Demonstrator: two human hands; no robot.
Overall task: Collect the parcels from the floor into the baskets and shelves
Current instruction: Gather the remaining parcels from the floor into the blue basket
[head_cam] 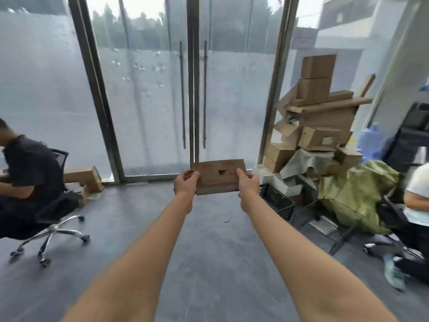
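I hold a small flat brown cardboard parcel (219, 177) out in front of me at arm's length, above the grey floor. It has faint red print and a small dark tear in its middle. My left hand (185, 184) grips its left edge, thumb on top. My right hand (248, 182) grips its right edge the same way. A black wire basket (276, 201) stands on the floor just right of my right hand. Its inside is not visible.
Glass double doors (193, 94) stand straight ahead. A tall pile of cardboard boxes (318, 126) leans at the right, with a green sack (355, 194) before it. One person sits on a wheeled office chair (50, 231) at left; another sits at far right. A brown box (83, 177) lies by the door frame.
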